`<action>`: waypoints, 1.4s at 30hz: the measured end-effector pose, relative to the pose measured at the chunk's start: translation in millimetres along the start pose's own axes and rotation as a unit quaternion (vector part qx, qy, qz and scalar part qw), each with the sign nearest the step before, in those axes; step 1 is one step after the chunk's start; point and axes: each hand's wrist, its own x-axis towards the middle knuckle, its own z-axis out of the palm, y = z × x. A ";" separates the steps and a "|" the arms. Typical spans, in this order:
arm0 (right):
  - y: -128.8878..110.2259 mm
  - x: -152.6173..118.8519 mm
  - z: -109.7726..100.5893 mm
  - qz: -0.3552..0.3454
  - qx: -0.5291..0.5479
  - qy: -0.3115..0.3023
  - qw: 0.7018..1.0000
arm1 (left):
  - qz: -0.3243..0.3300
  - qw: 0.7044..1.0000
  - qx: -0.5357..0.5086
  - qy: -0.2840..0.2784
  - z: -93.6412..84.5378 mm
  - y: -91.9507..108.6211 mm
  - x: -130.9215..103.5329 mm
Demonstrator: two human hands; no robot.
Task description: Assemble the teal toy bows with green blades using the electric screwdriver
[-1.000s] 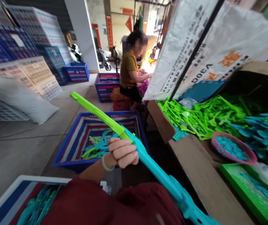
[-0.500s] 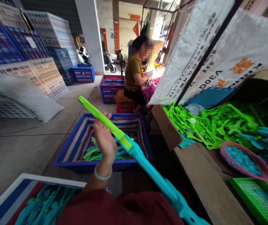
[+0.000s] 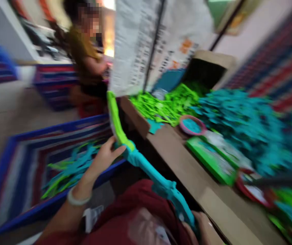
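Note:
I hold a long plastic toy (image 3: 146,166), teal along its lower half and lime green at its far end. My left hand (image 3: 105,156) touches it near the joint of the two colours, fingers spread around the shaft. My right hand (image 3: 202,228) grips the teal handle end at the bottom edge of the view, above my dark red lap. The picture is blurred by motion.
A blue crate (image 3: 10,177) with several teal and green toys sits on the floor to my left. On the wooden bench (image 3: 184,166) lie heaps of green parts (image 3: 166,105) and teal parts (image 3: 240,129), a pink bowl (image 3: 181,127) and a green tray (image 3: 207,160). A person in a mustard shirt (image 3: 82,58) sits beyond.
The view has swung right and down. My left hand slid down the toy to the colour joint and loosened. My right hand now shows at the handle.

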 end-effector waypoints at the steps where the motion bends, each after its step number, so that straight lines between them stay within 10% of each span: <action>1: 2.4 -14.7 -9.4 0.039 -0.004 -0.031 0.999 | -0.032 0.998 0.004 -0.057 12.1 -10.2 -3.4; 6: 3.3 -68.5 -31.3 0.218 0.054 -0.131 0.966 | -0.165 0.973 -0.057 -0.153 90.6 -77.8 -31.2; 11: 23.7 -71.9 -41.3 0.229 -0.001 -0.205 0.952 | -0.432 0.825 -0.028 -0.362 146.6 -121.7 -101.2; 17: 142.1 -66.0 -131.3 0.416 -0.285 -0.051 0.862 | -0.413 0.811 0.006 -0.414 180.0 -132.2 -134.9; 21: 195.4 -75.1 -152.0 0.403 -0.331 -0.063 0.851 | -0.400 0.828 -0.002 -0.393 184.4 -126.2 -141.7; 25: 179.8 -76.9 -137.7 0.261 -0.327 -0.051 0.907 | -0.414 0.839 -0.013 -0.354 185.4 -127.6 -145.8; 29: 107.1 -22.2 -100.6 0.114 -0.110 -0.069 0.985 | -0.432 0.839 -0.012 -0.332 185.2 -131.0 -148.5; 33: 51.6 69.3 -44.3 0.032 0.099 -0.099 0.990 | -0.436 0.837 -0.031 -0.328 186.2 -128.5 -150.0; 37: 48.3 125.5 6.0 -0.021 0.126 -0.143 0.981 | -0.443 0.832 -0.048 -0.332 186.4 -129.4 -150.3; 42: 55.4 146.3 3.5 -0.048 0.140 -0.213 0.966 | -0.458 0.806 -0.086 -0.365 182.4 -131.6 -148.3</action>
